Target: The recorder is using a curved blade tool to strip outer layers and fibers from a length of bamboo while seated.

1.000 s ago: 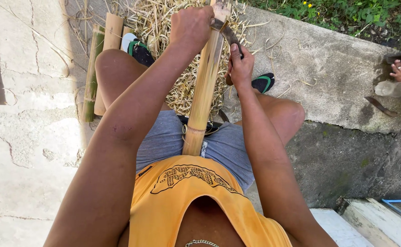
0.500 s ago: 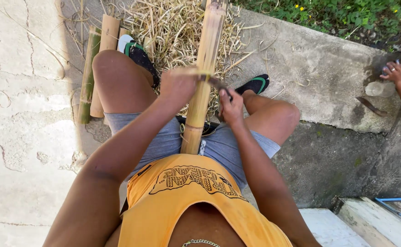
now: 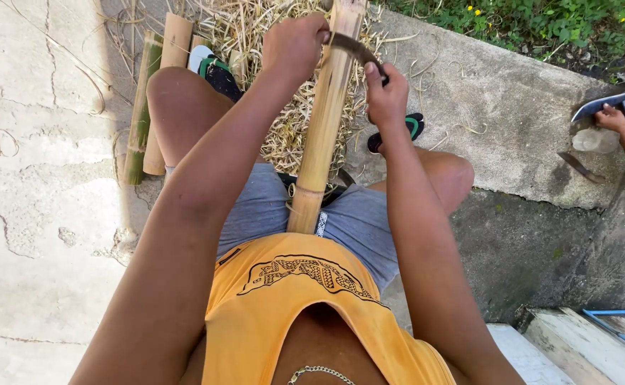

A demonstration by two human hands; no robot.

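A pale bamboo pole (image 3: 323,128) stands between my knees, its lower end against my lap. A curved dark blade (image 3: 355,48) lies across the pole near the top of the view. My left hand (image 3: 294,44) grips one end of the blade on the pole's left side. My right hand (image 3: 386,94) grips the other end on the right side. Both arms reach forward over my grey shorts and orange shirt.
A heap of dry bamboo shavings (image 3: 269,43) lies under my feet. Split bamboo pieces (image 3: 152,100) rest on the concrete at left. Another person's hand (image 3: 615,117) holds a blade at the right edge. A concrete ledge drops off at right, with grass beyond.
Both hands with the blade were drawn down the pole toward me half a second ago, and have now moved back up to its far end.
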